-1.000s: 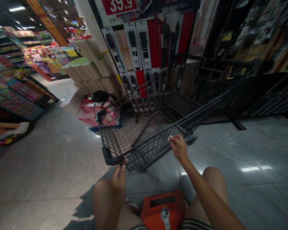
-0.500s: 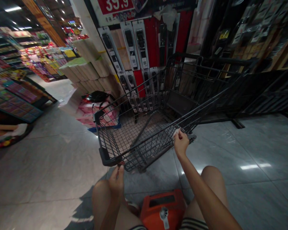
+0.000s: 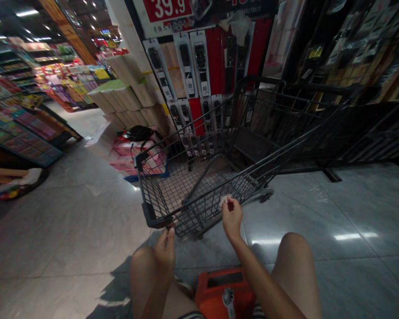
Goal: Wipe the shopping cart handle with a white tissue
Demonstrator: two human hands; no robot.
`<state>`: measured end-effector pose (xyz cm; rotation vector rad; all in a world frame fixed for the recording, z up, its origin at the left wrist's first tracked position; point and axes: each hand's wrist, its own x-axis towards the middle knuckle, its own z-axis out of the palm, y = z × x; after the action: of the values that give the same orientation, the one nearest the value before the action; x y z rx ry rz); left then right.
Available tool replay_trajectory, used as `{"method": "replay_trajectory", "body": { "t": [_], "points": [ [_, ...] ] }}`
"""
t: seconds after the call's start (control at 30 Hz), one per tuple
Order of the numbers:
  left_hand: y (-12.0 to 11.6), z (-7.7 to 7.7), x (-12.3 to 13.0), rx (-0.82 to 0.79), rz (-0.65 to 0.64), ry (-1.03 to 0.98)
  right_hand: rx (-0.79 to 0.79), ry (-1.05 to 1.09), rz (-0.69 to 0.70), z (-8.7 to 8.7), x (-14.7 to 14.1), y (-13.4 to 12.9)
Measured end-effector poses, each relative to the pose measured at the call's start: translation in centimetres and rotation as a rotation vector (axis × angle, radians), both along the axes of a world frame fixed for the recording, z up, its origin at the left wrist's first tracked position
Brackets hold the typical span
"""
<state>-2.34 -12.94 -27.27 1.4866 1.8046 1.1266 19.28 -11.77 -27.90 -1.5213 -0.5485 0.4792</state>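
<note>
A dark grey wire shopping cart (image 3: 231,179) stands before me, its near long side facing my knees. My right hand (image 3: 232,217) is closed, pinching a small white tissue or cloth (image 3: 224,200) against or close to the wires of that side. At the cart's front left lower corner, just under the black corner bumper (image 3: 148,215), my left hand (image 3: 165,248) is closed with its fingertips on the frame. Its exact grip is partly hidden.
An orange plastic box (image 3: 224,292) sits between my legs. Behind the cart hang packaged goods on a display rack (image 3: 216,66). Pink packs (image 3: 123,161) with a black bag (image 3: 138,133) on top lie beyond its left end. Grey tiled floor (image 3: 86,230) surrounds it.
My right hand has moved left and slightly down along the cart's side with the white tissue or cloth. My left hand stays at the corner. The view has shifted slightly.
</note>
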Motion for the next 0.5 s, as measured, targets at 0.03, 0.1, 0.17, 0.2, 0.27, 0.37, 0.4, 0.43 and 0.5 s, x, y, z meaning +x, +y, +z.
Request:
{"method": "replay_trajectory", "body": {
  "t": [0.03, 0.1, 0.17, 0.2, 0.27, 0.37, 0.4, 0.43, 0.5],
  "points": [
    [0.0, 0.1, 0.2, -0.019, 0.002, -0.030, 0.014, 0.014, 0.041, 0.5, -0.6, -0.5],
    [-0.1, 0.1, 0.5, -0.036, 0.007, -0.070, 0.049, 0.019, 0.056, 1.7, -1.6, -1.4],
    [-0.3, 0.0, 0.6, -0.036, 0.009, -0.075, 0.097, -0.010, 0.007, 3.4, -2.2, -2.0],
    [-0.3, -0.1, 0.6, -0.037, 0.010, -0.075, 0.126, -0.040, -0.002, 4.2, -2.4, -2.2],
    [-0.6, -0.3, 0.5, -0.047, 0.009, -0.077, 0.183, -0.166, 0.025, 5.7, -2.5, -2.3],
    [-1.0, -0.4, 0.5, -0.070, -0.003, -0.089, 0.266, -0.399, 0.070, 7.3, -2.7, -1.9],
    [-1.1, -0.4, 0.6, -0.078, -0.006, -0.092, 0.287, -0.452, 0.074, 7.5, -2.8, -1.7],
    [-1.3, -0.4, 0.7, -0.084, -0.008, -0.095, 0.300, -0.487, 0.068, 7.6, -3.0, -1.6],
    [-1.5, -0.4, 0.9, -0.088, -0.005, -0.098, 0.309, -0.518, 0.046, 7.4, -3.5, -1.6]
  ]
}}
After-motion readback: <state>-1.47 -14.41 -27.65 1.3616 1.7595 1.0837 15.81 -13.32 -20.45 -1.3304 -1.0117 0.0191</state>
